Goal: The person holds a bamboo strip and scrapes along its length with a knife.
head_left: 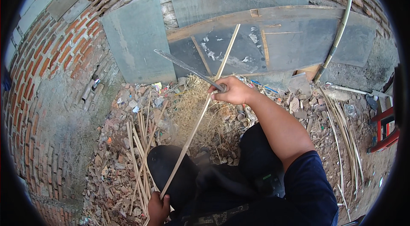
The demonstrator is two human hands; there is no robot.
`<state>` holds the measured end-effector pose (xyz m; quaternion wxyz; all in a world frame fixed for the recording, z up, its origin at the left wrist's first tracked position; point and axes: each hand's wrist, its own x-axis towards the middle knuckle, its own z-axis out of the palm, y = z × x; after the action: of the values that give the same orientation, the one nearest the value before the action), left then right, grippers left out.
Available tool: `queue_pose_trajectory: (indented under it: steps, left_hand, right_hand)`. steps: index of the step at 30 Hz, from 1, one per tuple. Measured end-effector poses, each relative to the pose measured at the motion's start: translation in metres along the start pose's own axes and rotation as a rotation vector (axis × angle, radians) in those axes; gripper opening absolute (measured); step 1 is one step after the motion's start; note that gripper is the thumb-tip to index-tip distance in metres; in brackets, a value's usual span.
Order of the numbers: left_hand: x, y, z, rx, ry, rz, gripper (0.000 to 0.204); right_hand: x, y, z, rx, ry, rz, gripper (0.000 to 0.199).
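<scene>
Your right hand [232, 90], mid-frame, had its fingers wrapped tight on the handle of a long knife [188, 69]. The blade ran up-left from the fist and its edge met a thin bamboo strip [200, 115] right by your knuckles. That looked like a shaving grip: blade laid across the strip at a shallow angle so it could pare w/o biting through.

Your left hand [158, 209], bottom centre-left, was closed round the strip's lower end. Fingers were curled on it, though the frame edge cut part of the hand off. The strip ran diagonally from that hand, over your dark-clad knee [171, 166], past the knife, & up to its tip near the grey board [273, 42] at the top. Resting it on the knee prob. gave it a firm backing under the blade, and the low hand kept it taut.

A heap of pale shavings [192, 106] lay on the ground just beyond the knee, right under the cut, i.e. where parings would drop. More strips [139, 149] lay bundled at left-centre, close to your left side and within reach. Another bunch [346, 128] lay at right, well apart.

The ground was rubble & brick bits. A brick wall [55, 64] curved round the left side. A bamboo pole [339, 29] leaned at upper right, & a red frame [384, 128] sat at the right edge.
</scene>
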<state>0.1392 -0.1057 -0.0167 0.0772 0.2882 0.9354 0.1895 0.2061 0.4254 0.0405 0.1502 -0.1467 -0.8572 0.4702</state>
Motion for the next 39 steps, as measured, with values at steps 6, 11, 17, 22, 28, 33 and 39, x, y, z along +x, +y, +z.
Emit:
queue_pose_trajectory:
  steps: [6,11,17,22,28,33,39]
  left_hand:
    - [-0.005,-0.002,-0.003,-0.15,-0.137,-0.079,0.045]
    - [-0.01,0.013,0.005,-0.176,-0.02,-0.131,0.049]
    - [-0.016,0.004,0.026,-0.061,0.102,-0.048,0.044]
    - [-0.015,0.005,0.034,-0.042,0.174,-0.022,0.042]
    - [-0.015,-0.006,0.033,-0.019,0.122,-0.046,0.039]
    - [-0.01,-0.015,0.044,0.001,0.124,-0.033,0.034]
    - [-0.013,-0.009,0.036,0.009,0.118,-0.025,0.033]
  right_hand:
    - [-0.016,-0.043,-0.006,-0.197,0.035,0.094,0.027]
    - [-0.022,-0.052,0.004,-0.578,-0.074,0.018,0.026]
    - [-0.003,-0.034,0.019,-0.692,-0.289,0.04,0.027]
    - [0.005,0.007,0.007,-0.622,-0.176,0.182,0.03]
    - [0.002,-0.018,0.037,-0.577,-0.251,0.023,0.026]
    - [0.023,0.017,0.011,-0.508,-0.245,0.281,0.033]
    - [0.008,0.006,0.029,-0.497,-0.134,0.135,0.028]
